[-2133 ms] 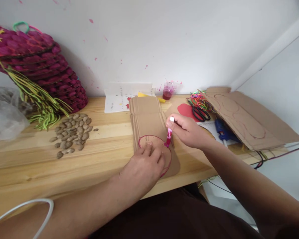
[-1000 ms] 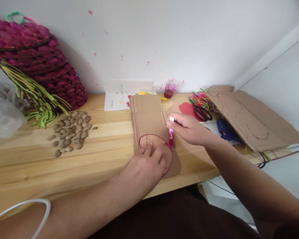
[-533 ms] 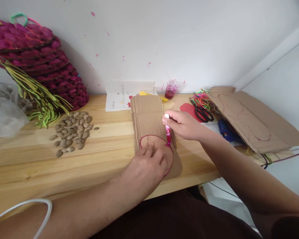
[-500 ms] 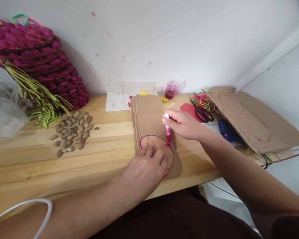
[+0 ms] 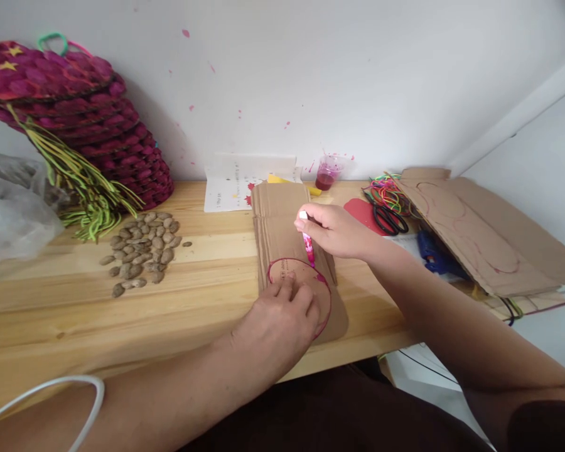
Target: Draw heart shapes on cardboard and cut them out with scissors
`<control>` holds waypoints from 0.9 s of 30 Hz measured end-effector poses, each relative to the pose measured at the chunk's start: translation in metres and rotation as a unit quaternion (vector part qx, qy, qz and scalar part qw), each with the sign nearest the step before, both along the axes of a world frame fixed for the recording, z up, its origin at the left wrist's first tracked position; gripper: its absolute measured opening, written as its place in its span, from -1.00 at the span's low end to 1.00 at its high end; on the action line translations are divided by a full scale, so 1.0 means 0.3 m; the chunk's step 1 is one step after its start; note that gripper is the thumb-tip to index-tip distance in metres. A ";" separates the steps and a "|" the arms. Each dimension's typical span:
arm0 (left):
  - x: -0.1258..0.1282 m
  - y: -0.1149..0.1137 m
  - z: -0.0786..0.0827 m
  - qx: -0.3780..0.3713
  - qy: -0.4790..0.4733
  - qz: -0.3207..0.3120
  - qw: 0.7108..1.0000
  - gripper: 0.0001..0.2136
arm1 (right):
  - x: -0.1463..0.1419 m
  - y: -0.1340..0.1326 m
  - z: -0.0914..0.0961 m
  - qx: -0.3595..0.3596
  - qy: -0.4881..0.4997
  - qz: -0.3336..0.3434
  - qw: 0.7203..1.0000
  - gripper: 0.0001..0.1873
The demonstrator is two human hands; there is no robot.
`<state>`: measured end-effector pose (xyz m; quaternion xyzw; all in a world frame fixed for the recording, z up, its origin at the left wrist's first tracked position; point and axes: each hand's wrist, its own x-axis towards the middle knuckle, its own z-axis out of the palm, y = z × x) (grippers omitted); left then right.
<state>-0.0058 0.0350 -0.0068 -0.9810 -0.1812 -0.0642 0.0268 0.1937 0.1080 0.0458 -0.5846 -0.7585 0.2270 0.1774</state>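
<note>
Your right hand [image 5: 332,229], grasping the pink marker [image 5: 309,245], has moved leftward along the cardboard oval [image 5: 305,274]. Your left hand [image 5: 282,317], unclenched, presses the cardboard oval down

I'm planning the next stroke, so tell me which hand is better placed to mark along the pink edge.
Right, most likely: the right hand holds the pink marker, tip down near the edge of the cardboard round. The left hand rests its fingers on that round.
</note>
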 end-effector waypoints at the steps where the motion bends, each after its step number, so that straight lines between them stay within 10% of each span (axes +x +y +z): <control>1: 0.000 0.000 0.001 0.003 -0.002 0.001 1.000 -0.74 | -0.006 0.003 0.002 0.002 0.000 -0.001 1.000 -0.76; 27: 0.010 -0.003 0.011 0.013 0.011 0.006 1.000 -0.68 | -0.144 0.060 0.014 0.038 0.001 0.088 0.995 -0.72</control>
